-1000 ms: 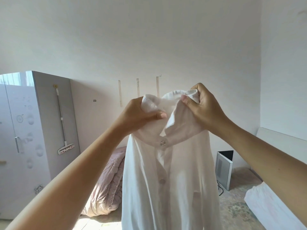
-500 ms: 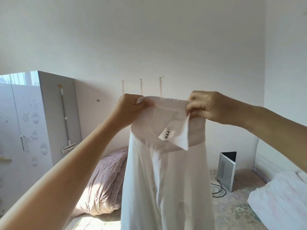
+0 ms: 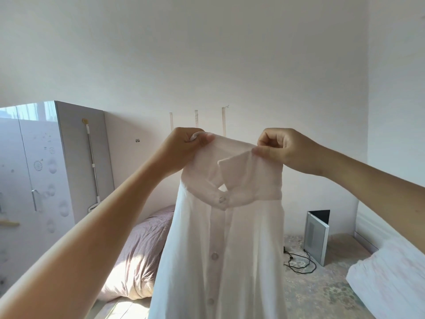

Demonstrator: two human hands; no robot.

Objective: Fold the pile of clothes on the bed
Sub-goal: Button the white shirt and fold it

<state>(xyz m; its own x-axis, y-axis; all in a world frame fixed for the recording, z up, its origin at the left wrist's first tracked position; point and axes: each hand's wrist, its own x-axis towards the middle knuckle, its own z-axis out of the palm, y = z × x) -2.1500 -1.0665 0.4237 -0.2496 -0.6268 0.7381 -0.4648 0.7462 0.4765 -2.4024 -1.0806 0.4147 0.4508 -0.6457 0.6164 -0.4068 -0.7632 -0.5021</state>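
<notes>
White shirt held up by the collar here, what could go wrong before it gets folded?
The left hand and right hand only pinch the collar edge of the white shirt, so it might slip and drop onto the bed. It hangs bunched, sleeves not spread, so creases could get folded in. One collar flap is turned over and may stay crooked.

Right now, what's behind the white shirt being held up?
Behind the white shirt, gripped by left hand and right hand: striped duvet edges out left, three wall strips above. Anything directly behind is covered.
</notes>
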